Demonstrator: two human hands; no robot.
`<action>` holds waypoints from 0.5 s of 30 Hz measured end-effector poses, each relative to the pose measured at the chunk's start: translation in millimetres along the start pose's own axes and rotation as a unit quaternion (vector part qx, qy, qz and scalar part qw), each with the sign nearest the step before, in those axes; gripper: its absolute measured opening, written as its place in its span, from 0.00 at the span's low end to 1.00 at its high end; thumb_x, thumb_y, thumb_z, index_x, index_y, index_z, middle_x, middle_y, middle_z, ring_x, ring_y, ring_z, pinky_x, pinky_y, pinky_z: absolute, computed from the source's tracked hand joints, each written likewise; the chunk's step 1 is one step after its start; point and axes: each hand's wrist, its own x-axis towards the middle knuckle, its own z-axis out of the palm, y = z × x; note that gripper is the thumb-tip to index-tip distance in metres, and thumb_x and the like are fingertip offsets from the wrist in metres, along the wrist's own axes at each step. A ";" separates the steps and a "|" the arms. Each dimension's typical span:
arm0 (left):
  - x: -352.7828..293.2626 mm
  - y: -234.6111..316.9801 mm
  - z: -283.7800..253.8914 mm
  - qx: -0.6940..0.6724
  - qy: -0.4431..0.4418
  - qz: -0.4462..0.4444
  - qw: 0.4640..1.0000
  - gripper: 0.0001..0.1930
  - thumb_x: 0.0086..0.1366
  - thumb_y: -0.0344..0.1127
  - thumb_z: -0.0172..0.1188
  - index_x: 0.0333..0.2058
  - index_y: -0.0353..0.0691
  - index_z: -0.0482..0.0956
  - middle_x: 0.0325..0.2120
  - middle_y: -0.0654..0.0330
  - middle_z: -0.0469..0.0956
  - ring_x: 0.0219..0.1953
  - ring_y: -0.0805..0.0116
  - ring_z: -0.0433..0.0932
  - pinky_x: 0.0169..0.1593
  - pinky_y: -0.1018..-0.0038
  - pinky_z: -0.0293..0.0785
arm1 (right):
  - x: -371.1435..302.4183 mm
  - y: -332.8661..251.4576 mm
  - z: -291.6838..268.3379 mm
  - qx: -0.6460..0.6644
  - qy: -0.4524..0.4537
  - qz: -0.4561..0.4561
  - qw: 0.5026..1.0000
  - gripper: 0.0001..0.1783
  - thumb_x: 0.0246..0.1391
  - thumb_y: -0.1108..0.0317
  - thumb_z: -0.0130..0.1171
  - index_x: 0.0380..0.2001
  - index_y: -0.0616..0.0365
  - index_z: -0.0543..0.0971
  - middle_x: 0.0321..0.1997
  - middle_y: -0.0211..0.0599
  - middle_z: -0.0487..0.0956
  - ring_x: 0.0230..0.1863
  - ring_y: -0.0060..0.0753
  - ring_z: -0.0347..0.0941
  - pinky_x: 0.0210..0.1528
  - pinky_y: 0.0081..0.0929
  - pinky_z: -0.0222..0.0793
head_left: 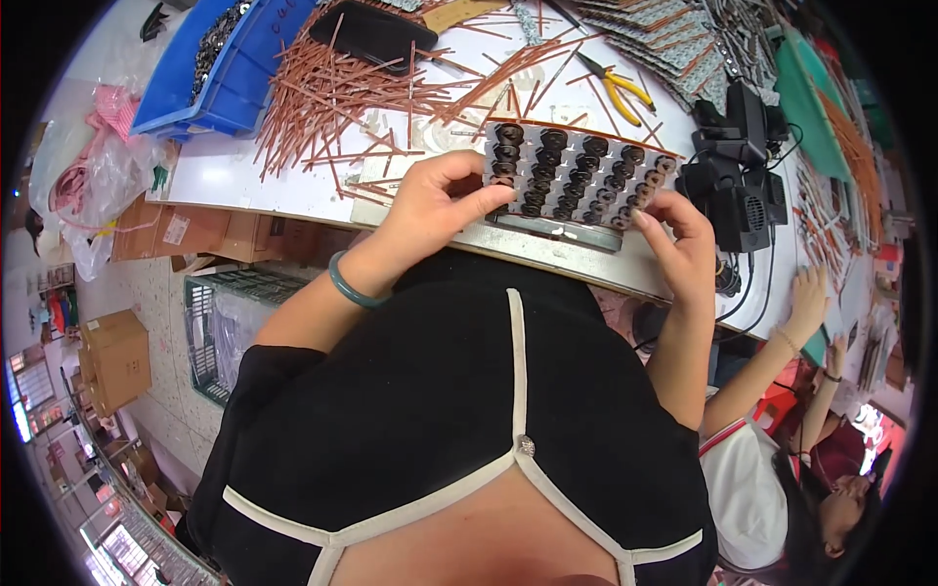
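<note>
A flat panel with rows of dark round pieces [576,176] is held up over the table's front edge, tilted toward me. My left hand [445,200] grips its left side, thumb on the front face and fingers partly behind. At the lower right corner, my right hand [679,239] pinches the panel between thumb and fingers. Just below it, a grey metal bar or fixture [562,232] lies along the table edge. Many thin reddish-brown strips [322,107] are heaped beyond my left hand. What lies behind the panel is hidden.
Yellow-handled pliers [620,93] lie beyond the panel. A blue bin [220,73] of small dark parts stands far left, beside a black phone-like object [376,37]. Black devices with cables [738,161] stand right. Patterned panels [664,44] are stacked behind. A co-worker's arm [782,337] reaches in at right.
</note>
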 end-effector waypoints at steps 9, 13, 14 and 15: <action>3.9 23.1 1.5 0.162 -0.043 0.170 0.971 0.10 0.52 0.31 0.67 0.29 0.31 0.77 0.23 0.61 0.73 0.25 0.76 0.71 0.30 0.80 0.68 | -9.4 -4.7 -3.6 -0.177 0.024 -0.083 0.980 0.09 0.42 0.75 0.64 0.28 0.64 0.76 0.28 0.31 0.79 0.32 0.20 0.71 0.38 0.18 0.64; 10.5 11.4 -4.3 0.198 -0.054 0.205 0.957 0.10 0.53 0.31 0.67 0.30 0.31 0.77 0.23 0.62 0.73 0.25 0.77 0.71 0.29 0.80 0.67 | -13.9 -9.1 -1.4 -0.204 0.037 -0.086 0.975 0.09 0.42 0.74 0.64 0.28 0.65 0.76 0.28 0.32 0.79 0.32 0.21 0.72 0.38 0.19 0.65; 11.0 8.5 -2.7 0.198 -0.056 0.203 0.957 0.10 0.53 0.31 0.67 0.30 0.31 0.77 0.23 0.62 0.73 0.25 0.77 0.71 0.29 0.80 0.67 | -14.1 -8.4 -2.4 -0.212 0.036 -0.081 0.973 0.09 0.42 0.74 0.64 0.28 0.65 0.77 0.28 0.32 0.79 0.32 0.22 0.72 0.38 0.19 0.65; 11.2 6.0 -0.7 0.157 -0.053 0.163 0.973 0.10 0.53 0.32 0.67 0.29 0.31 0.77 0.22 0.61 0.73 0.24 0.77 0.70 0.28 0.80 0.67 | -13.2 -7.1 -3.6 -0.211 0.036 -0.079 0.974 0.09 0.42 0.74 0.64 0.28 0.65 0.77 0.28 0.32 0.79 0.32 0.22 0.72 0.38 0.19 0.65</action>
